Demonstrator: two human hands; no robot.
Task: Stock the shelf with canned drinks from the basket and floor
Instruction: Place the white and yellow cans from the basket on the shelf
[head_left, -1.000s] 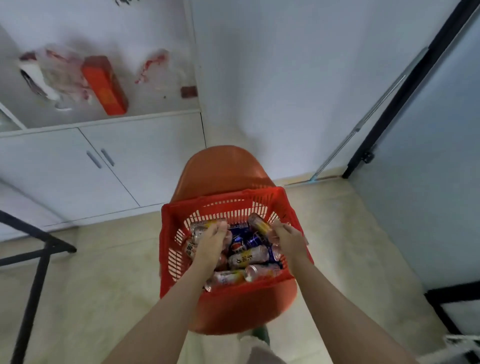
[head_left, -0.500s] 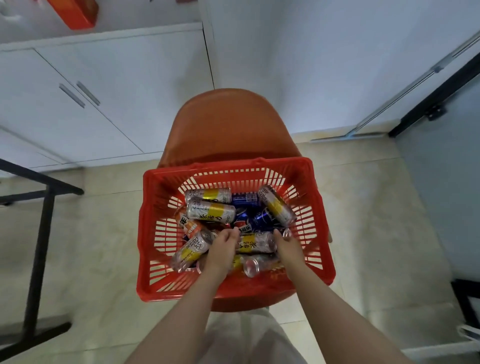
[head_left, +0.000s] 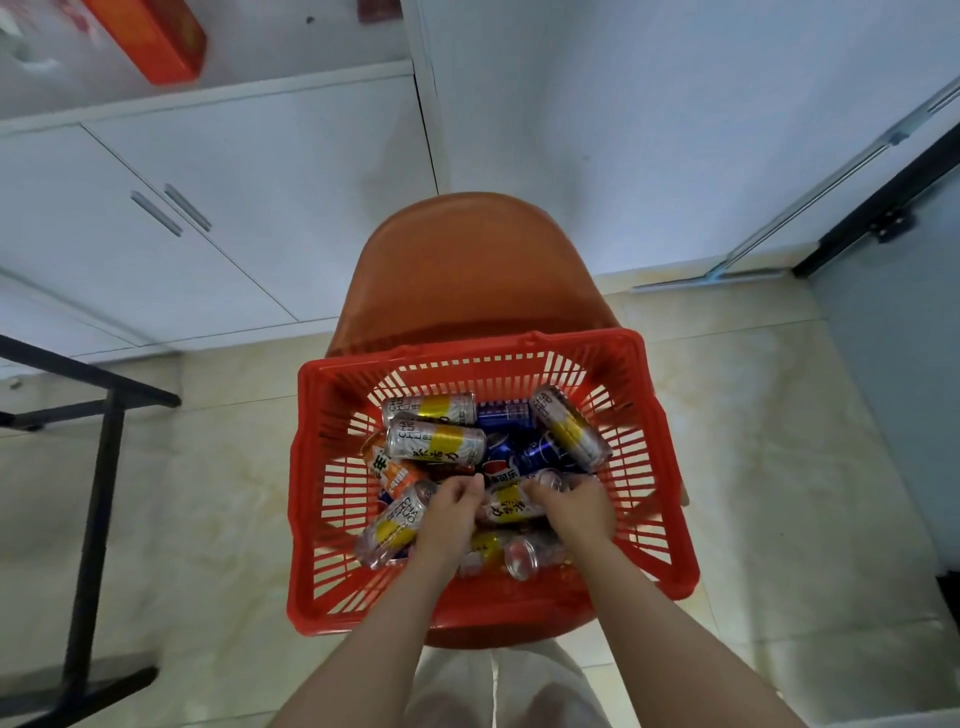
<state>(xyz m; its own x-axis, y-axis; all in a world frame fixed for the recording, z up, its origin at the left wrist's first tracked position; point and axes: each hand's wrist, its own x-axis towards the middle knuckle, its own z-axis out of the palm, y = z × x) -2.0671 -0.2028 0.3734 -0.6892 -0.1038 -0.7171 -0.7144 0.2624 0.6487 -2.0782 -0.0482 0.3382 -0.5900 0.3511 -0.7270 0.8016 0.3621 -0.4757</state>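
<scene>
Two hands work inside the basket (head_left: 639, 364): left hand (head_left: 449, 512) and right hand (head_left: 571, 506) curl round opposite ends of one silver-and-yellow can (head_left: 506, 506) near its front wall. About ten cans (head_left: 436, 441) lie heaped within; orange chair (head_left: 467, 270) beneath. Stocking judged far from finished.

The person has 2 arms, and both are bare. The left arm (head_left: 369, 649) and the right arm (head_left: 675, 649) show plain skin from the bottom edge of the picture up to the wrists. The left hand (head_left: 449, 512) and the right hand (head_left: 574, 506) are bare too, and so are the fingers (head_left: 465, 486). The person wears pale cream trousers (head_left: 452, 691). They look soft and a bit blurry. A thin darker line runs down between the 2 legs.
</scene>
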